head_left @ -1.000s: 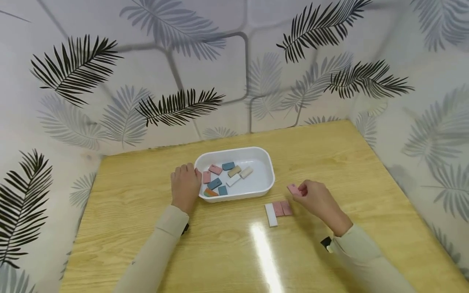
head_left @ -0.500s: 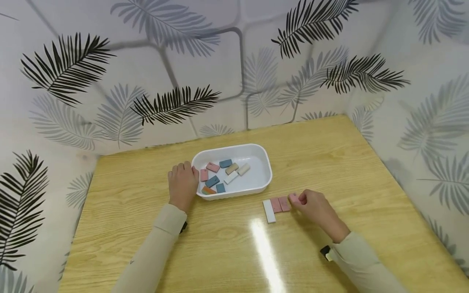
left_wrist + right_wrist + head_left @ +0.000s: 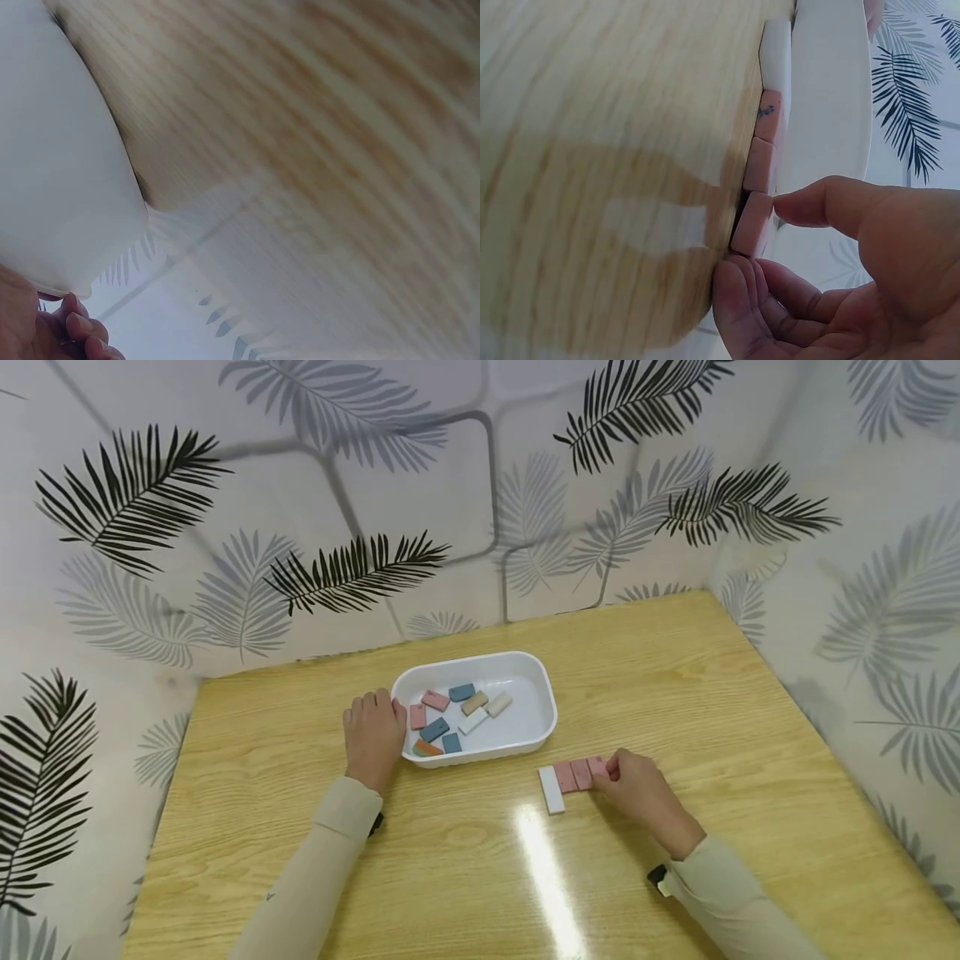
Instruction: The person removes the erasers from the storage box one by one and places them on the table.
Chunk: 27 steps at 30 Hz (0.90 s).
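My left hand [image 3: 373, 739] grips the left rim of a white plastic tray [image 3: 551, 706]; the left wrist view shows its curled fingers [image 3: 86, 330] at the tray's edge. Between thumb and fingers, my right hand [image 3: 641, 789] pinches a small pink block [image 3: 752, 223]. That block is at the right end of a row on the table, beside two other pink blocks [image 3: 581, 774]. In the right wrist view it is slightly tilted against its neighbour. A longer white block [image 3: 551, 790] lies at the row's left end.
Inside the tray lie several loose blocks: pink ones [image 3: 435, 699], blue-grey ones [image 3: 434, 729], tan ones [image 3: 474, 702], a white one [image 3: 472, 721] and an orange-green one [image 3: 427, 748]. The wooden table [image 3: 450, 860] meets a leaf-patterned backdrop [image 3: 420, 485] behind.
My right hand has lowered the pink block and moved it left against the end of the pink row. The left hand stays on the tray rim.
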{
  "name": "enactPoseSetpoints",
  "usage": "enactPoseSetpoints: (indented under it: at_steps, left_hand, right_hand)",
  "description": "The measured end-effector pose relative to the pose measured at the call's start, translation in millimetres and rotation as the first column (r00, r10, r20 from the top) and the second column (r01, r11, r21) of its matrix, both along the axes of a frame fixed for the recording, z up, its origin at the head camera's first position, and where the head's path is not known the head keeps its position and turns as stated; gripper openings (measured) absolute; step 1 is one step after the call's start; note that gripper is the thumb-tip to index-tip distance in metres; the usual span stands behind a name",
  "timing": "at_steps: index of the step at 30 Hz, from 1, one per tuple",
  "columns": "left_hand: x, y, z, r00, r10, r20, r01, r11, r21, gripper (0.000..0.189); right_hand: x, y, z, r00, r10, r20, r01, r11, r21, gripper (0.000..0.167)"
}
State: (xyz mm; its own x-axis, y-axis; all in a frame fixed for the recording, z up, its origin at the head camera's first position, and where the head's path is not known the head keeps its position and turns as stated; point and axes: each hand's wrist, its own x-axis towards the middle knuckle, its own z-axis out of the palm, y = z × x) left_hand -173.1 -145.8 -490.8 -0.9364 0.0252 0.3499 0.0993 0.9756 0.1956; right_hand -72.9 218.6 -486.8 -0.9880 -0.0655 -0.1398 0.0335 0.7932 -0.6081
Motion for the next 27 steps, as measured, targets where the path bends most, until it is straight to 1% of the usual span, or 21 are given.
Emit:
enactPoseSetpoints:
  at_steps: [7, 13, 19, 23, 27]
  left_hand:
    - [-1.0, 0.5, 1.1, 1.000, 0.003, 0.009, -0.003, 1.000, 0.007, 0.027]
    - [0.5, -0.4, 0.7, 1.000, -0.006, 0.004, 0.006, 1.000, -0.002, 0.027]
    - [1.7, -2.2, -0.2, 1.000, -0.009, -0.009, 0.009, 1.000, -0.001, 0.027]
    - [0.6, -2.3, -1.0, 1.000, -0.007, -0.005, 0.007, 1.000, 0.005, 0.027]
    - [-0.8, -1.5, -2.3, 1.000, -0.011, -0.006, 0.011, 1.000, 0.012, 0.027]
  right_hand:
    - [-1.6, -1, 0.9, 1.000, -0.004, -0.005, 0.004, 1.000, 0.003, 0.020]
    - [0.1, -2, -5.3, 1.000, 0.000, 0.009, 0.000, 1.000, -0.001, 0.020]
    - [1.9, -4, -9.5, 1.000, 0.007, -0.011, -0.007, 1.000, 0.007, 0.021]
    - [0.2, -3, -6.5, 1.000, 0.016, -0.005, -0.016, 1.000, 0.009, 0.023]
    - [-1.1, -2, 0.6, 0.999, 0.030, 0.028, -0.030, 0.999, 0.016, 0.024]
